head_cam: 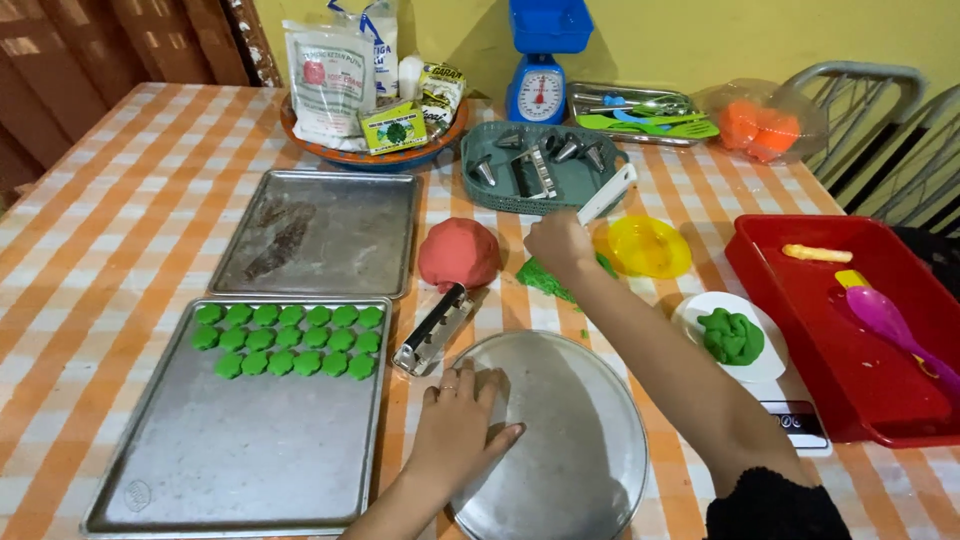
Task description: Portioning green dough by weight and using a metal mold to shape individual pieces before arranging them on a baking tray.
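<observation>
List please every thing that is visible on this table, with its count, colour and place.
green dough pieces: about twenty, green, rows on near tray
baking trays: two, metal, left
round tray: one, metal, front centre
red dough ball: one, centre
metal press: one, before red ball
green dough lump: one, on white plate
yellow dish: one, right of centre
red bin: one, right
blue scale: one, back
left hand: on round tray
right hand: grips white tool
</observation>
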